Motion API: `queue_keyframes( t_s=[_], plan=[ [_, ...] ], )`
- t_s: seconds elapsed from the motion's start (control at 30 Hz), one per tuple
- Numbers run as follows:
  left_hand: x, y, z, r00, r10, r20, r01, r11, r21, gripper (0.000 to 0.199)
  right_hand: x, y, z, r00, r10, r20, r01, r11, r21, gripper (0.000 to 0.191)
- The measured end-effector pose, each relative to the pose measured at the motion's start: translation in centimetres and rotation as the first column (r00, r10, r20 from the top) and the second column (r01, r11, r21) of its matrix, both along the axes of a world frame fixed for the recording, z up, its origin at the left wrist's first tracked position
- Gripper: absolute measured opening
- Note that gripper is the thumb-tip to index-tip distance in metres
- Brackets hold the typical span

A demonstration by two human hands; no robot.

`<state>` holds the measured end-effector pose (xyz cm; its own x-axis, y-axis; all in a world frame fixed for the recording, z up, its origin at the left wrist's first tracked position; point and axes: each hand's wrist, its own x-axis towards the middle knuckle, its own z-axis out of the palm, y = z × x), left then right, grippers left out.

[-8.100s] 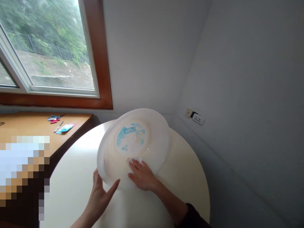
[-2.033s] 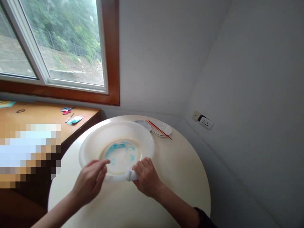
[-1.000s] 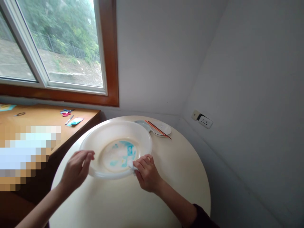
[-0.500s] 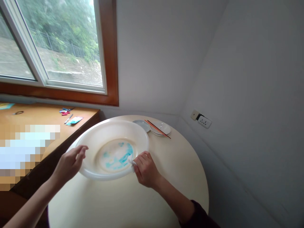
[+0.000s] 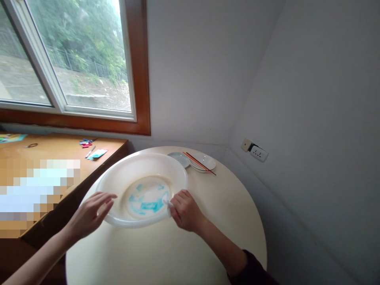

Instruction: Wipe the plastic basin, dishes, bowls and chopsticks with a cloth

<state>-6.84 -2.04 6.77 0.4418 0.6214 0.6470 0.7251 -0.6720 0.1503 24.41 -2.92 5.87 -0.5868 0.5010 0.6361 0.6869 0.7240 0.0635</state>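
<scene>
Head view now: right hand (image 5: 187, 210) closed around a white cloth (image 5: 168, 202) at the basin's (image 5: 142, 164) near-right rim; left hand (image 5: 90, 213), half open, at its left rim. Basin's on the round desk (image 5: 178, 253), plates (image 5: 204, 161) and chopsticks (image 5: 199, 163) beyond, far right!

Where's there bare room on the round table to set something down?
Bare patches of the round table: in front, between the basin and both forearms; on the right, between the chopsticks, right hand and table edge. Crowded: the back, where basin, grey plate and white dish bunch up.
</scene>
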Motion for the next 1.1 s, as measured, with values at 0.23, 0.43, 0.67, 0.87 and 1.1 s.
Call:
queue_keyframes(
  t_s=[0.23, 0.43, 0.67, 0.87, 1.1],
  plan=[
    [4.2, -2.3, -0.2, 0.949, -0.213, -0.234, 0.235, 0.969, 0.072, 0.010, -1.9, -1.5, -0.1, 0.999, 0.035, -0.012, -0.035, 0.998, 0.044, 0.024],
    [2.7, -1.7, 0.2, 0.963, -0.260, -0.077, 0.262, 0.965, 0.025, 0.025, 0.3, -0.6, 1.1, 0.987, 0.156, -0.032, -0.156, 0.988, 0.017, 0.029],
    [3.0, -1.8, 4.5, 0.978, -0.090, 0.188, 0.125, 0.975, -0.184, 0.031, 5.2, 5.9, 6.0, 0.740, -0.127, -0.661, -0.081, 0.958, -0.275, 0.038],
    [4.3, -1.2, 9.1, 0.842, 0.128, 0.524, 0.145, 0.882, -0.449, 0.037, 6.3, 8.9, 11.7, 0.173, -0.146, -0.974, 0.021, 0.989, -0.144, 0.047],
    [5.1, -1.7, 10.1, 0.741, 0.105, 0.663, 0.452, 0.653, -0.608, 0.028, -0.5, 9.0, 12.7, 0.601, -0.150, -0.785, -0.057, 0.972, -0.229, 0.051]
  ],
)
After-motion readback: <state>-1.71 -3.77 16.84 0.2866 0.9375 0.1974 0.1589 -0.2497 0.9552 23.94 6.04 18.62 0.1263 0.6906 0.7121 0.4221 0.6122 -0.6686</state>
